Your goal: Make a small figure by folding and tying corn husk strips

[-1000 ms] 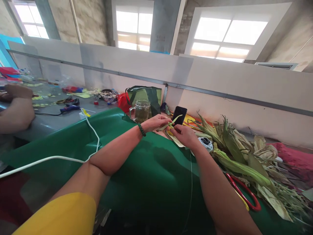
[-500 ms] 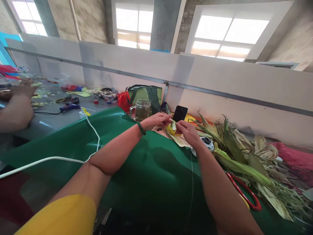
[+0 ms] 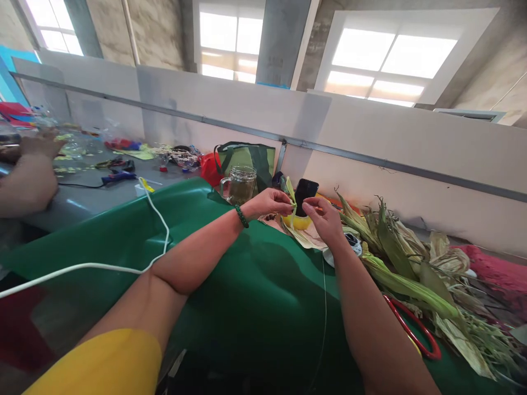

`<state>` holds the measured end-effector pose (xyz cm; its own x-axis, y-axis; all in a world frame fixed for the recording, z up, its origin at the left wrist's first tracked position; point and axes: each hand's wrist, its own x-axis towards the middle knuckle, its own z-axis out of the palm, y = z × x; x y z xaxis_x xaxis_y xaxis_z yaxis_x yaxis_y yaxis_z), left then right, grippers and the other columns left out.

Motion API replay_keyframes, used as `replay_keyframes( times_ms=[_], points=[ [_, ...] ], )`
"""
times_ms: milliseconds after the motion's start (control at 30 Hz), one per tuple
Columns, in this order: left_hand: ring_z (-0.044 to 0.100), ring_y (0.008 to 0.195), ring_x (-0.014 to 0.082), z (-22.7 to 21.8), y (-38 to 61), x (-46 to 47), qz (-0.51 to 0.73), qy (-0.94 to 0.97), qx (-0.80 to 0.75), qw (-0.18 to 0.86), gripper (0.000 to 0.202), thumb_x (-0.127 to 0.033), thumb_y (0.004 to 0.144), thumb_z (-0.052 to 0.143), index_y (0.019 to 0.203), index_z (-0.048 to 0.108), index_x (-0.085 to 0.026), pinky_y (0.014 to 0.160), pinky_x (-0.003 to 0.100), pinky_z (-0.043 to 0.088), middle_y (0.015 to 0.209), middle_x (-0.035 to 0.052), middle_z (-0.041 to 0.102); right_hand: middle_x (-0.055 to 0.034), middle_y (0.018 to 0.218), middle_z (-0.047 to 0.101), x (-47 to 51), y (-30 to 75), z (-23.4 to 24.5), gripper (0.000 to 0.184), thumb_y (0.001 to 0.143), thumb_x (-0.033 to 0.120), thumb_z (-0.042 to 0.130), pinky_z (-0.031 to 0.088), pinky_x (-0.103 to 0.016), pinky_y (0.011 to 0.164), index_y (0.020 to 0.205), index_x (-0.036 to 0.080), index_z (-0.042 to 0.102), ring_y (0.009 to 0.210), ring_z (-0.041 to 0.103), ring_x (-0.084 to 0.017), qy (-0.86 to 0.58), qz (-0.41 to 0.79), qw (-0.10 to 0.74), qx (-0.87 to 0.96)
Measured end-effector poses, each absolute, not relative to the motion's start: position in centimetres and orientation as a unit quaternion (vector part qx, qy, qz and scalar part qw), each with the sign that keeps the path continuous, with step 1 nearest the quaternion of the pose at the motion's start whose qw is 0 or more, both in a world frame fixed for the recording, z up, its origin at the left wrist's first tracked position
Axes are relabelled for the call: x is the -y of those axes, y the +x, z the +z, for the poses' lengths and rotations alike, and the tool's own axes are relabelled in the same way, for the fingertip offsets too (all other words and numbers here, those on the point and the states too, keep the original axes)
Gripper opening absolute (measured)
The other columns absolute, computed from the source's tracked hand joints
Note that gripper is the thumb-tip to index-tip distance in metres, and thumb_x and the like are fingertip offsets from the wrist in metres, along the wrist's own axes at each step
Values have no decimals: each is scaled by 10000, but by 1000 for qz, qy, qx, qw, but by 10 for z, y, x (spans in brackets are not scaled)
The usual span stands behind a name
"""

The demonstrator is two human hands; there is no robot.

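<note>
Left hand: thumb and fingers of the left hand (image 3: 269, 203) meet in a pinch on a pale green husk strip (image 3: 290, 189); a green beaded bracelet (image 3: 242, 216) rings the wrist
Husk strip: at the left fingertips, between the two hands; one end stands up above the grip, just left of the phone (image 3: 306, 189)
Right hand: the right hand (image 3: 327, 219) is just right of the strip, thumb and fingers bent close together; whether anything thin is between them I cannot tell
Under the hands: a yellow object (image 3: 300, 223), partly hidden, beside pale dry husk; the phone leans upright behind
Thread: a white spool (image 3: 353, 240) sits beside the right wrist, partly covered by it; a thin white thread (image 3: 325, 296) runs down over the green sheet (image 3: 230, 296)
Right side: a heap of corn husks (image 3: 389, 241), some green, some dry; a red loop handle (image 3: 415, 333) at its near edge; pink cloth (image 3: 494, 271) beyond
Behind: a glass mug (image 3: 241, 189) with liquid in it, in front of a green bag (image 3: 249, 159); a red bag (image 3: 211, 169) alongside
Left side: a white cable (image 3: 90, 266) crosses the sheet; a blue-handled tool (image 3: 119, 177) lies on the grey table (image 3: 94, 200); farther left, a co-worker's hand (image 3: 41, 144), blurred
</note>
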<state>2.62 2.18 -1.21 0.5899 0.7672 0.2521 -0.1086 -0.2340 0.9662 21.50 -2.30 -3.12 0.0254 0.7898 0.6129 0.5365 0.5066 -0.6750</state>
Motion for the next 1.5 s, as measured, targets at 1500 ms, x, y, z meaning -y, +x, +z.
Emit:
replay_keyframes(
  times_ms=[1500],
  points=[
    [512, 558, 60, -15, 26, -26, 323, 682, -223, 617, 314, -350, 611, 850, 740, 731, -90, 586, 209, 405, 658, 30, 672, -52, 914, 721, 18, 236, -25, 352, 717, 558, 658, 524, -349, 774, 818, 224, 708, 848, 654, -193, -435, 255, 646, 573]
  ],
)
